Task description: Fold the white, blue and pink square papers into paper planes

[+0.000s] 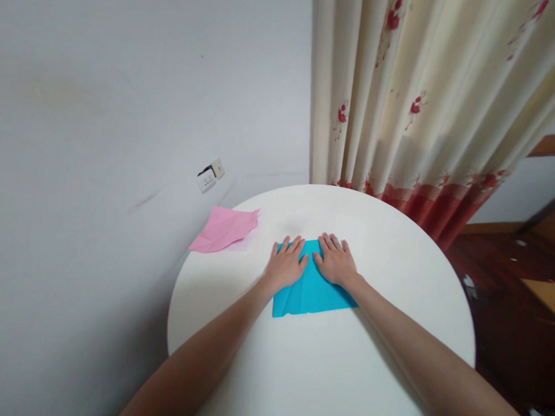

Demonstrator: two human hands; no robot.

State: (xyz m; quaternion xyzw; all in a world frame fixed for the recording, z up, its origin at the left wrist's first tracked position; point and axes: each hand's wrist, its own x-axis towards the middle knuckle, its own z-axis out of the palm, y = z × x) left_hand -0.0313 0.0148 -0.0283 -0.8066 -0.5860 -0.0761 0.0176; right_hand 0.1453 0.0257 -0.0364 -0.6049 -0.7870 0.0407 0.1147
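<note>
A sheet of blue paper (308,298) lies on the round white table (395,250), with faint creases and a slightly ragged near edge. Flat on its left part rests my left hand (287,263), fingers spread and pointing away from me. My right hand (336,259) presses on the right part in the same way, its thumb turned toward the left one. A strip of blue shows between the two hands. Both hands cover much of the sheet's far edge. Neither hand grips anything.
Pink paper (225,229) lies at the table's far left edge, partly over a white sheet (243,244). A wall with a socket (206,180) stands on the left. A flowered curtain (401,115) hangs behind the table. Scraps lie on the dark floor (503,316) at right.
</note>
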